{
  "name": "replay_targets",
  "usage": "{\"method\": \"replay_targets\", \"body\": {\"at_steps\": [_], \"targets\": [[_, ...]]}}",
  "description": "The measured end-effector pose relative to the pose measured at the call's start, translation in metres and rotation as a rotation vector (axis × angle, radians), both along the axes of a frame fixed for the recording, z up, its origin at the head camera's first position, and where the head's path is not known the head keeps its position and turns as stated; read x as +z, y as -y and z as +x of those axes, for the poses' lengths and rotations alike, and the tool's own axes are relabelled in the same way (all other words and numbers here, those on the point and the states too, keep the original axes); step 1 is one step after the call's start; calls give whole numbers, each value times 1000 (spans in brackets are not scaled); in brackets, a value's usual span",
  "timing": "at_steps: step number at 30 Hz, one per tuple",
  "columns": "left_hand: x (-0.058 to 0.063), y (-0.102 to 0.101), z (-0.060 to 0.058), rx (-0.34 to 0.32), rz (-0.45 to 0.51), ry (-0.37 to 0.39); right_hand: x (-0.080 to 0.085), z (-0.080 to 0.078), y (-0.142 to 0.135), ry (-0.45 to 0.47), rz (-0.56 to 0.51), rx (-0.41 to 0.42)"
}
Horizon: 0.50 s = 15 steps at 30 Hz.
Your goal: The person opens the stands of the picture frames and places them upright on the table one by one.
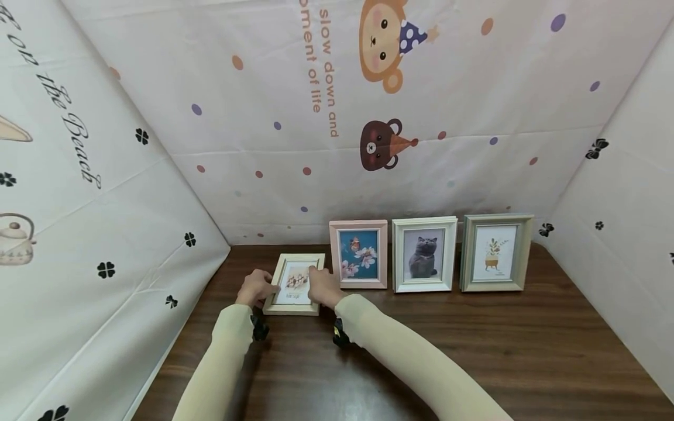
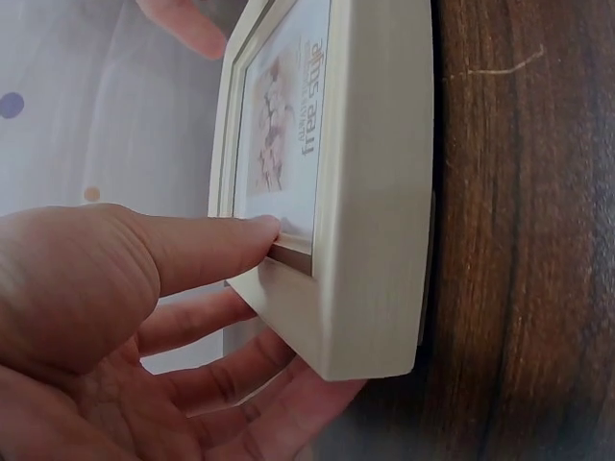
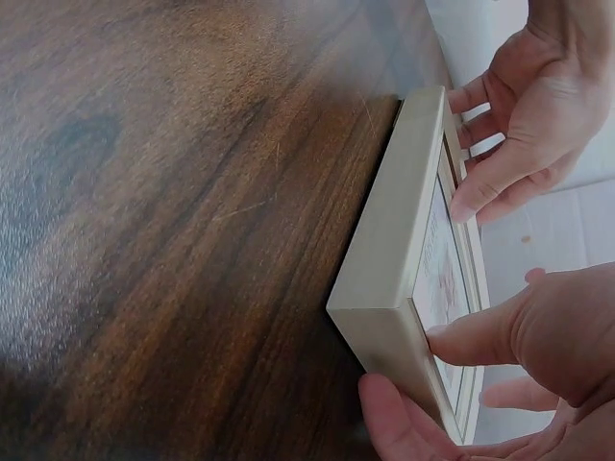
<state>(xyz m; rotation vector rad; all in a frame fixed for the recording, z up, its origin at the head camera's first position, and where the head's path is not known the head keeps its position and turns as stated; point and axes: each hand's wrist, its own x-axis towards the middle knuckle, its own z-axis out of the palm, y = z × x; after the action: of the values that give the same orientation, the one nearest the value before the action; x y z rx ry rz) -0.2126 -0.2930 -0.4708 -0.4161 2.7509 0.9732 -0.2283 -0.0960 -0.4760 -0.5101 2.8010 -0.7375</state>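
Note:
A cream picture frame (image 1: 291, 311) lies face up, or nearly so, on the wooden table at the left of the row. Behind its glass is a print of pale flowers with lettering. My left hand (image 1: 256, 287) grips its left side, the thumb on the inner border and the other fingers along the outer side, as the left wrist view shows. On the opposite side my right hand (image 1: 323, 286) holds the frame the same way, thumb on top and fingers at the outer edge (image 3: 380, 336). Whether the frame's far edge is raised cannot be told.
To the right, a pink frame (image 1: 386, 257), a white frame (image 1: 396, 257) with a cat picture and a grey-beige frame (image 1: 526, 257) with a plant picture stand upright against the back. Printed cloth walls (image 1: 447, 175) enclose the brown table (image 1: 474, 351) at the back and sides.

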Motion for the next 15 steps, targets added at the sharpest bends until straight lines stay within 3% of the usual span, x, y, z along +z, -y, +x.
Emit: {"method": "replay_targets", "body": {"at_steps": [15], "targets": [[-3,-1,-2,-1,-16,-18,-1,-1,-1,-17,-28,17]]}}
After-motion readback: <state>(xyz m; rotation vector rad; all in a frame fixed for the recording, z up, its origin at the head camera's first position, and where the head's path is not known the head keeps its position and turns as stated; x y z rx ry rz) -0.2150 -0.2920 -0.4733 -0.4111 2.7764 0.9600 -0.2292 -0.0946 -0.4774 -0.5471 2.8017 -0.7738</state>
